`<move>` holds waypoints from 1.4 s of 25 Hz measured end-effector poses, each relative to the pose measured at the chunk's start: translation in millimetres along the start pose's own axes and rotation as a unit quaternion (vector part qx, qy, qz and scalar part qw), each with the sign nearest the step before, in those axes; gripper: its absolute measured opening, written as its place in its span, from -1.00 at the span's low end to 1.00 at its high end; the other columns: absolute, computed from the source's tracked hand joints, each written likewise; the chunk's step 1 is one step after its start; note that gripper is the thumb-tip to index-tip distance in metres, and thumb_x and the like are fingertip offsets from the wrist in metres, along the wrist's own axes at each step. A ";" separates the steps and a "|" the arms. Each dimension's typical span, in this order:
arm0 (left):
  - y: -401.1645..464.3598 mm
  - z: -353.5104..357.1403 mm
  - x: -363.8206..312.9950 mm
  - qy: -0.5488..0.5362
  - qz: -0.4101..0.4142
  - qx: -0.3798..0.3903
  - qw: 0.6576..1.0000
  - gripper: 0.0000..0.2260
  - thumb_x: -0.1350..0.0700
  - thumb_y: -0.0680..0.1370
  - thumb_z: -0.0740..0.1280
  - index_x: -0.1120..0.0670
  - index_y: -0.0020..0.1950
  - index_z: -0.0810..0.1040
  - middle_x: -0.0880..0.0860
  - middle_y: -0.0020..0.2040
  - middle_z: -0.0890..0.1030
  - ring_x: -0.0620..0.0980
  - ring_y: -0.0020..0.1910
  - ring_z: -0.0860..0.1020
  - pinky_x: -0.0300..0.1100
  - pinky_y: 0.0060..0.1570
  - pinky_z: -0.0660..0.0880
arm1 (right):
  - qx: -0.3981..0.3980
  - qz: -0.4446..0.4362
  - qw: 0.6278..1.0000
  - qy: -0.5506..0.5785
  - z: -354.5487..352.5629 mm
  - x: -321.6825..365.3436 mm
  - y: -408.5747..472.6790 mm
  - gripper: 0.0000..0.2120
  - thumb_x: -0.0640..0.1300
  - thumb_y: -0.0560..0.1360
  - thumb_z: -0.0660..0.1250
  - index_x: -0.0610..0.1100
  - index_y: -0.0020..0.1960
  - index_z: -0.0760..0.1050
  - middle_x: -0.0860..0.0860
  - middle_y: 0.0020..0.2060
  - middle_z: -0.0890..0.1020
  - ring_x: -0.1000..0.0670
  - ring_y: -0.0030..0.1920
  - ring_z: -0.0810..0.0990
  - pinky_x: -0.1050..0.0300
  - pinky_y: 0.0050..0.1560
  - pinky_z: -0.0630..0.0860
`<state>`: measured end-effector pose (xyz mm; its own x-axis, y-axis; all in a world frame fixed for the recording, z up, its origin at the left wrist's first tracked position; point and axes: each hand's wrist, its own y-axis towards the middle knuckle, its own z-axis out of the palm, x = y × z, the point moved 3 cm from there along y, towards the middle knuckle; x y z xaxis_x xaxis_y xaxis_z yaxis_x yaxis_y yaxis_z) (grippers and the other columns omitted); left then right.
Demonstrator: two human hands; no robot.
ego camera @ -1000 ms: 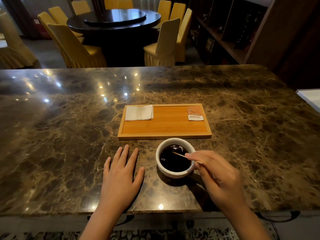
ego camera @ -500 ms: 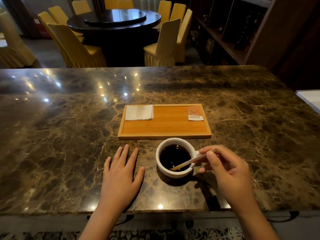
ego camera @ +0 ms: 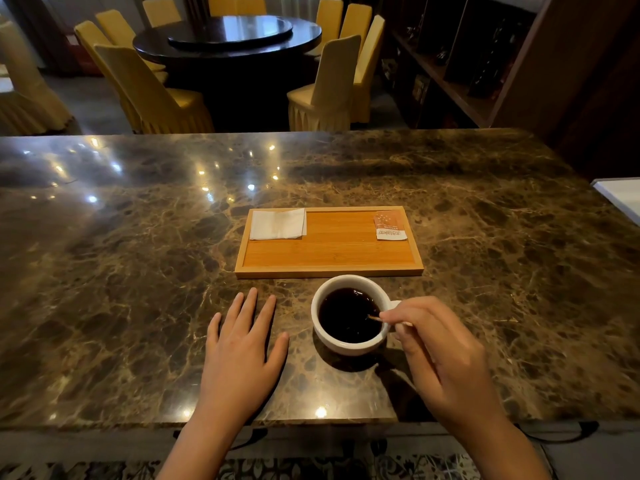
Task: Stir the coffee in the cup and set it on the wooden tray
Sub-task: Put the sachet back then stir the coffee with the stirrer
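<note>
A white cup [ego camera: 346, 342] full of dark coffee stands on the marble counter, just in front of the wooden tray [ego camera: 329, 270]. My right hand [ego camera: 443, 355] is at the cup's right side, fingers pinched on a thin wooden stir stick [ego camera: 374, 319] whose tip dips into the coffee near the right rim. My left hand [ego camera: 242, 348] lies flat on the counter to the left of the cup, fingers spread, holding nothing. The tray carries a folded white napkin [ego camera: 277, 223] at its back left and an orange sachet [ego camera: 390, 226] at its back right.
The marble counter [ego camera: 138, 271] stretches wide on both sides. A white object [ego camera: 620, 195] sits at the far right edge. Beyond the counter are a round dark table [ego camera: 228, 36] with yellow-covered chairs and dark shelving at the right.
My right hand has swung the stir stick around in the coffee: its tip went from the far middle to the near rim, and now sits at the right rim. The left hand stayed still.
</note>
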<state>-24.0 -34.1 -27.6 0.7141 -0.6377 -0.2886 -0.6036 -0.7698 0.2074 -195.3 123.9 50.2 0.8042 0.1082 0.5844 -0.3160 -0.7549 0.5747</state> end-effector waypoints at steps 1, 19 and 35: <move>-0.1 0.2 0.1 0.000 0.000 -0.002 1.000 -0.46 -0.21 0.49 -0.05 -0.03 0.42 0.18 0.07 0.45 0.15 -0.03 0.41 -0.01 0.11 0.34 -0.03 | -0.009 0.022 1.000 0.019 -0.8 0.6 0.4 -0.71 -0.07 0.57 0.10 -0.18 -0.06 0.56 0.00 -0.16 0.60 0.15 -0.11 0.54 0.37 -0.12 0.48; 0.2 0.8 -0.1 0.001 0.000 0.001 1.000 -0.45 -0.22 0.48 -0.06 -0.03 0.42 0.18 0.08 0.45 0.16 -0.01 0.42 -0.01 0.10 0.34 -0.04 | -0.185 0.298 0.895 0.277 -27.7 -30.4 4.1 -0.84 -0.02 0.43 0.24 -0.01 -0.14 0.58 -0.06 -0.18 0.70 0.03 -0.22 0.70 0.30 -0.32 0.61; -0.5 -0.7 -3.0 0.000 -0.007 0.000 1.000 -0.46 -0.22 0.48 -0.07 -0.05 0.42 0.16 0.04 0.45 0.11 -0.04 0.41 -0.04 0.06 0.34 -0.06 | -0.013 -0.026 0.994 0.104 -12.7 -17.8 132.2 -0.83 -0.27 0.54 0.23 -0.19 0.06 0.56 -0.12 -0.12 0.66 0.07 -0.15 0.64 0.35 -0.16 0.56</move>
<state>-25.6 -31.8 -26.2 0.7229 -0.6262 -0.2920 -0.5926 -0.7792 0.2040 -257.8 30.4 123.0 0.6988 0.2805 0.6581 -0.2914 -0.7286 0.6199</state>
